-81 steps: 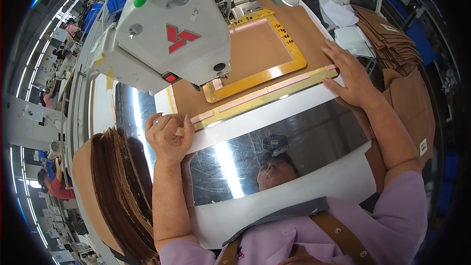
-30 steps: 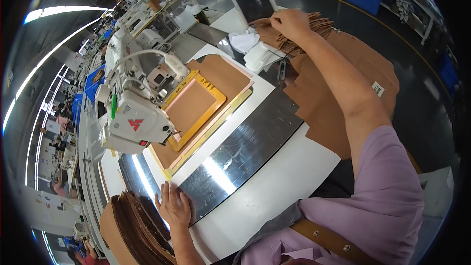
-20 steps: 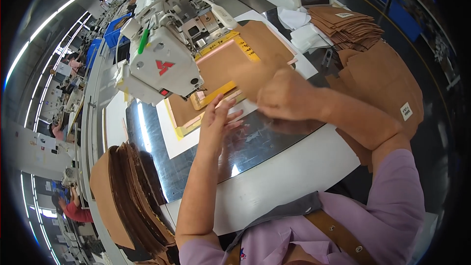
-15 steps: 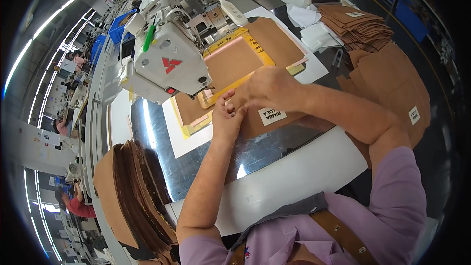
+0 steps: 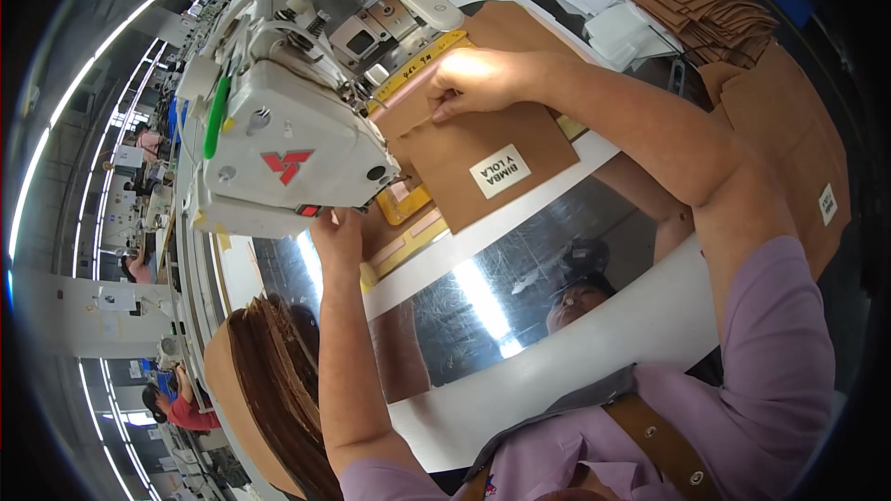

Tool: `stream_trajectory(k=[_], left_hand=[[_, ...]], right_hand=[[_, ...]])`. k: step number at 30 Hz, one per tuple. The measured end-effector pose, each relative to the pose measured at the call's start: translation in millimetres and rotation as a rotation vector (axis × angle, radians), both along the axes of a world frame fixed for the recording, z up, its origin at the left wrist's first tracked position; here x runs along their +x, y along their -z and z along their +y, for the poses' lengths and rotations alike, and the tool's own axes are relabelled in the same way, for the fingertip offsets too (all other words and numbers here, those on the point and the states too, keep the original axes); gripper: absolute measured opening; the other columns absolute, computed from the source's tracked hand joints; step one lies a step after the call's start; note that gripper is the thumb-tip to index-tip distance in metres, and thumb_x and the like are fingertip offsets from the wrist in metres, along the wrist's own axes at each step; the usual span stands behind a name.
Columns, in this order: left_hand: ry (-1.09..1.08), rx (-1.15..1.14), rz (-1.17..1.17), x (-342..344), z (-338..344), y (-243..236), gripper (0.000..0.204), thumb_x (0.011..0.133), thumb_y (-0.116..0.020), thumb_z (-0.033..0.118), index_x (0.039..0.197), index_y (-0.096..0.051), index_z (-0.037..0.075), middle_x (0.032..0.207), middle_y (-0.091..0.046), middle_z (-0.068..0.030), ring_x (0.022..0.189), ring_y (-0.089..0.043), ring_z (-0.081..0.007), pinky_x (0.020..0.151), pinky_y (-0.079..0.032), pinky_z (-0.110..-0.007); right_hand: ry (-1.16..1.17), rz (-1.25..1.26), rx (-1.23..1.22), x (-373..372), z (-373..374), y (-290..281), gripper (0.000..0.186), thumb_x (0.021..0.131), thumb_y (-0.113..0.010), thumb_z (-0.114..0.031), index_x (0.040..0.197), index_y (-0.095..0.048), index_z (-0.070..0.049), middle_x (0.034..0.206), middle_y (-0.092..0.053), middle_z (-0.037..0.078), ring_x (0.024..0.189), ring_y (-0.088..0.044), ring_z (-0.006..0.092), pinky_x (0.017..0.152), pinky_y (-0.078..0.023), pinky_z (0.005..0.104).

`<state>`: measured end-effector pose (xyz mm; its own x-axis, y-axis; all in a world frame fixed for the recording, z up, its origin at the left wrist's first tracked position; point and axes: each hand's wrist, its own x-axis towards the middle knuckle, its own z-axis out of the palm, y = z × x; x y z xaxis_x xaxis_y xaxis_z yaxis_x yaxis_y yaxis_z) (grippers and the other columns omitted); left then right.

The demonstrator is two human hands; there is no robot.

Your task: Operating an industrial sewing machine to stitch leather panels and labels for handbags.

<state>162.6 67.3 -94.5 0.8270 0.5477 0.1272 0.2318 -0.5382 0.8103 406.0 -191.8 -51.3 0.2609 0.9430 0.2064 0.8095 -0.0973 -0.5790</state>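
My right hand (image 5: 478,83) is closed in a pinch at the upper left edge of a brown leather-like panel (image 5: 501,167) with a white label. The panel lies over the yellow-edged sewing template (image 5: 408,207), hiding part of it. My left hand (image 5: 339,237) is raised at the lower right edge of the white sewing machine head (image 5: 297,144). Its fingertips are partly behind the machine head, so I cannot tell if they hold anything. A larger brown piece (image 5: 506,26) shows at the template's far side.
At left stands a stack of brown pieces (image 5: 264,390). Brown panels (image 5: 696,14) are piled at the far right, with larger labelled sheets (image 5: 789,130) nearer. White crumpled wrapping (image 5: 631,32) lies beside the pile. A shiny metal plate (image 5: 520,288) lies before me.
My right hand has moved up and left, and the labelled panel now lies further over the template. My left hand has moved left, away from the panel, to the machine head.
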Motion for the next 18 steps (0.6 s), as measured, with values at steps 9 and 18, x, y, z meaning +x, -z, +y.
stream_trajectory(k=[9, 18], left_hand=[[0.539, -1.165, -0.292, 107.3, 55.4, 27.0, 0.011, 0.089, -0.082, 0.015, 0.09, -0.076, 0.006, 0.091, -0.072, -0.0064, 0.088, -0.067, -0.02, 0.082, -0.054, -0.036], [0.394, -0.852, -0.293, 108.7, 63.7, 7.4, 0.014, 0.085, -0.085, 0.013, 0.082, -0.078, 0.002, 0.077, -0.067, -0.0061, 0.072, -0.059, -0.0186, 0.072, -0.049, -0.032]], right_hand=[[0.047, 0.004, 0.025, 16.6, 44.1, 6.4, 0.023, 0.09, -0.078, -0.027, 0.095, -0.075, -0.005, 0.087, -0.074, 0.01, 0.082, -0.069, 0.0246, 0.073, -0.053, 0.0374], [0.243, 0.101, -0.019, 63.8, 8.7, 8.7, 0.02, 0.089, -0.078, -0.03, 0.094, -0.077, -0.01, 0.083, -0.073, 0.004, 0.078, -0.065, 0.014, 0.072, -0.05, 0.0317]])
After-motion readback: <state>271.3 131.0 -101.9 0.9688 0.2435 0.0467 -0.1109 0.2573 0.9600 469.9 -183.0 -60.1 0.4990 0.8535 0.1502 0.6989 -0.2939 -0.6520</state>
